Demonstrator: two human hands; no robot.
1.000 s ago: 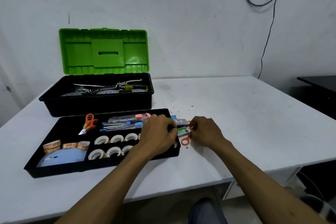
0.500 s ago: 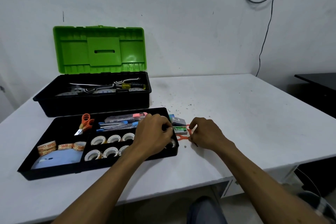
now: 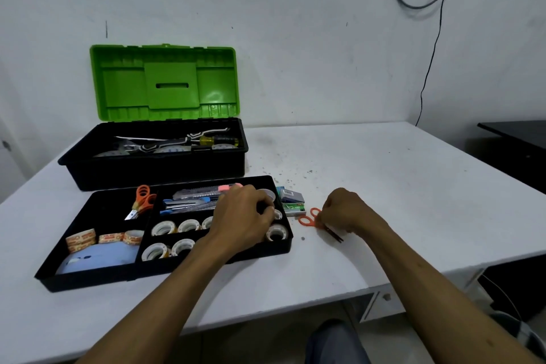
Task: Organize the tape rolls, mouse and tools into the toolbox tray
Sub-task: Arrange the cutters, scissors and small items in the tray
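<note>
The toolbox tray point(image 3: 88, 278) is set on the white table point(image 3: 413, 186), just in front of the open toolbox point(image 3: 153, 170), whose green lid is raised. Clear tape rolls point(image 3: 164, 227) are stood in two rows in the tray's right compartments, with cutters point(image 3: 195, 195) laid behind them. Patterned tape rolls point(image 3: 81, 241), a blue mouse point(image 3: 97, 258) and large orange scissors point(image 3: 141, 201) are kept in the left part. The left grip point(image 3: 242, 216) is curled over the tray's right end among the rolls; whether anything is held cannot be told. Small boxes point(image 3: 291, 201) are stacked just right of the tray. Beside them, small orange scissors point(image 3: 307, 219) are clasped by the right grip point(image 3: 344, 210), the blades jutting out under the hand.
</note>
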